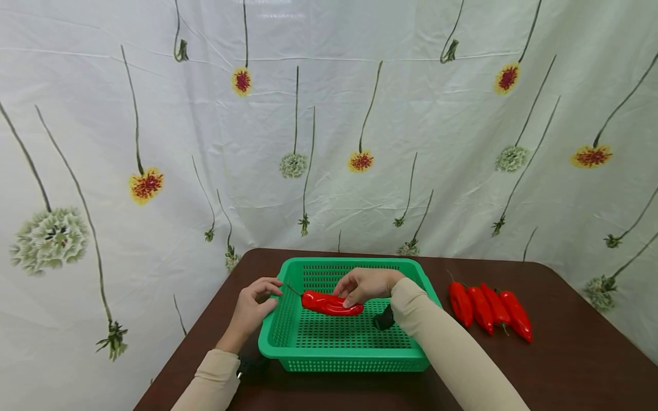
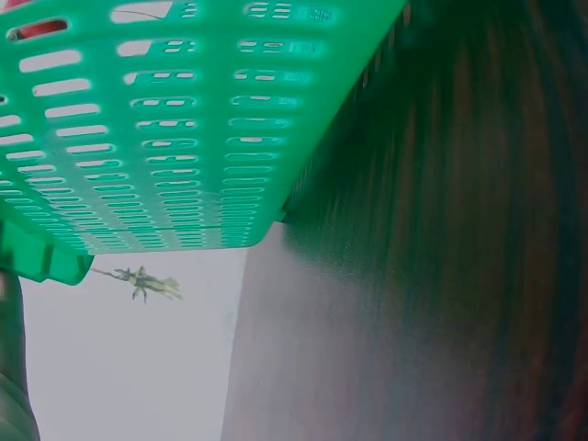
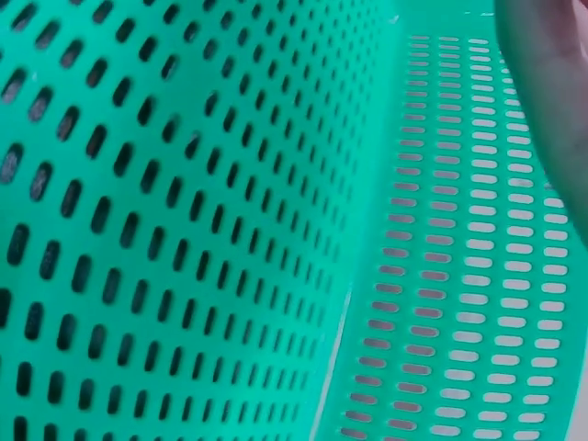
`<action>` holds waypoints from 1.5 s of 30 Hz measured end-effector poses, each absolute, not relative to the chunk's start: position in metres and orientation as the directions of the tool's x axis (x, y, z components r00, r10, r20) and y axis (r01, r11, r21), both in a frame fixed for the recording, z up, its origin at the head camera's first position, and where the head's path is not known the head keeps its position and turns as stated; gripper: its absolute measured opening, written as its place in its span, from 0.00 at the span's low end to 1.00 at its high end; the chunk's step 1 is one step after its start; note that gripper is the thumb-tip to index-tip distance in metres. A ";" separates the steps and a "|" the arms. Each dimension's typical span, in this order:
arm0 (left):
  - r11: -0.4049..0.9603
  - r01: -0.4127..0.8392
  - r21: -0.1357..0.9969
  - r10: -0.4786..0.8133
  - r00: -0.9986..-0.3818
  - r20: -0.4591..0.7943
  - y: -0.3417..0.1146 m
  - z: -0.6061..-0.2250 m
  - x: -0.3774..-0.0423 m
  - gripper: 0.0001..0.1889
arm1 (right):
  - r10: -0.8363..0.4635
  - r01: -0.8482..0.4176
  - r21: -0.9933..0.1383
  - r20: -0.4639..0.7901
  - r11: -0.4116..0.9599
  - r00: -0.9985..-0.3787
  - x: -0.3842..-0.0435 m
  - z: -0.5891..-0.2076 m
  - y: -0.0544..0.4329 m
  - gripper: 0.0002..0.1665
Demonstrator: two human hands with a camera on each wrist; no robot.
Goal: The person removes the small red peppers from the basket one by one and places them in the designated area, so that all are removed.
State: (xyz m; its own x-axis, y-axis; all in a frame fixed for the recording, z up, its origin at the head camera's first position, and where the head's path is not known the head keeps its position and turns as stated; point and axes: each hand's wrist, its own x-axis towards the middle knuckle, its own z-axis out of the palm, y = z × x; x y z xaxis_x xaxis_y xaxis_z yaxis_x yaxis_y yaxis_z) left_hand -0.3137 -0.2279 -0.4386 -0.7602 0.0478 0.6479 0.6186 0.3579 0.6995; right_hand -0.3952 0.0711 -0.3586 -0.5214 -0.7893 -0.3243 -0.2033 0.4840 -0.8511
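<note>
A long red pepper is in my right hand, pinched near its tip between thumb and fingers. It lies sideways above the floor of a green slotted basket, its thin stem pointing left. My left hand is at the basket's left rim, fingers bent loosely and apart from the thumb, the fingertips close to the stem; nothing shows between them. In the left wrist view, the basket's outer wall fills the upper left. The right wrist view has the slotted inside and part of my right hand.
Several red peppers lie side by side on the dark brown table, right of the basket. Behind the table hangs a white cloth printed with flowers. A black wrist camera sits beneath my right wrist.
</note>
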 end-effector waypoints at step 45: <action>0.357 0.614 0.704 0.053 -0.766 0.641 -0.229 -0.439 -0.314 0.12 | -0.588 -0.092 -0.983 -0.019 0.158 -0.809 -0.368 -0.307 0.140 0.27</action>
